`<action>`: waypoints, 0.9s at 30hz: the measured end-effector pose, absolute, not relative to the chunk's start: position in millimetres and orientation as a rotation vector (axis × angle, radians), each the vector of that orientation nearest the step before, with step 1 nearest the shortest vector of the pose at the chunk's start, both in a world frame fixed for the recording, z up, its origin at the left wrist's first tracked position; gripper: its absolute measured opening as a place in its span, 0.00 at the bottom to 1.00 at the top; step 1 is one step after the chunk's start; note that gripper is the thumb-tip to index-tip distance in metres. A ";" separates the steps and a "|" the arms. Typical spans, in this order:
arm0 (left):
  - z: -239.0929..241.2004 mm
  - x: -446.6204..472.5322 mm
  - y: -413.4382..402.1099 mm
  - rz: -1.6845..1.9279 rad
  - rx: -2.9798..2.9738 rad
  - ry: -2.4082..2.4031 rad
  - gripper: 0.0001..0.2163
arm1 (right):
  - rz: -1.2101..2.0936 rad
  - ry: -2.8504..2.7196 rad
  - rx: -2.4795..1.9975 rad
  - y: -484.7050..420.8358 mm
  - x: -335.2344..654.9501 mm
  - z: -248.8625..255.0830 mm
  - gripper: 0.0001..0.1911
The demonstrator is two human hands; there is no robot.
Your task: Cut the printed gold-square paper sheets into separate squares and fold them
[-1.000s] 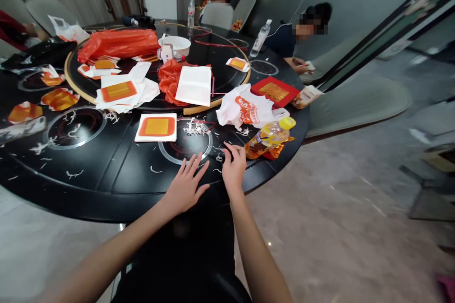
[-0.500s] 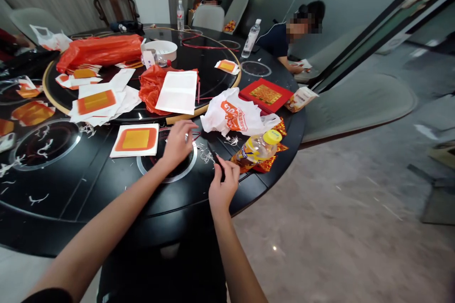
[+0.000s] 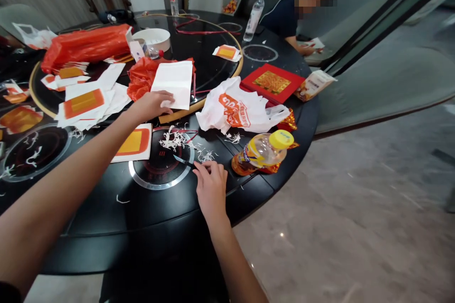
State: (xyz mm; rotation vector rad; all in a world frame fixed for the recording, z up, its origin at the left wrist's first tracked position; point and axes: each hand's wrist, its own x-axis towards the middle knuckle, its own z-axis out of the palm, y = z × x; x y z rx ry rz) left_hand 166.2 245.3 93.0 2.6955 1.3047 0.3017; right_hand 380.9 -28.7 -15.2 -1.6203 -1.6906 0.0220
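My left hand (image 3: 152,104) reaches over the lower left part of a blank white paper stack (image 3: 177,80), its fingers outstretched on or just above the paper. The thumb is hidden. In my right hand (image 3: 211,175) is a slim craft knife (image 3: 185,161) with a dark handle, its blade pointing left above the table. White paper shreds (image 3: 174,138) lie just beyond the blade. Under my left forearm, a stack of white sheets with an orange and gold square (image 3: 137,142) is partly covered. A drink bottle with a yellow cap (image 3: 261,154) stands right of my right hand.
A white plastic bag (image 3: 238,109) and a red folder (image 3: 272,83) lie at the right. Crumpled red plastic (image 3: 140,78), loose printed sheets (image 3: 85,104) and a white round dish (image 3: 152,38) rest on the turntable. Another person (image 3: 295,19) sits at the far right, holding paper.
My left hand has moved away from the table front, up and left to the white paper stack. My right hand has shifted slightly left, the knife now lying more level. The view has shifted a little.
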 end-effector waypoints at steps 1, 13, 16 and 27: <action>96.4 164.4 249.5 0.283 2.694 1.289 0.19 | 0.023 -1.709 -1.636 -28.9 380.3 -14.7 0.11; 115.2 160.9 263.0 0.069 2.634 1.320 0.28 | 0.084 -1.724 -1.673 -29.4 378.5 -12.4 0.12; 119.1 162.4 260.2 0.037 2.625 1.326 0.28 | 0.105 -1.725 -1.686 -29.8 378.3 -11.8 0.12; 128.3 169.1 255.5 -0.024 2.602 1.366 0.31 | 0.144 -1.740 -1.716 -30.5 378.6 -10.8 0.13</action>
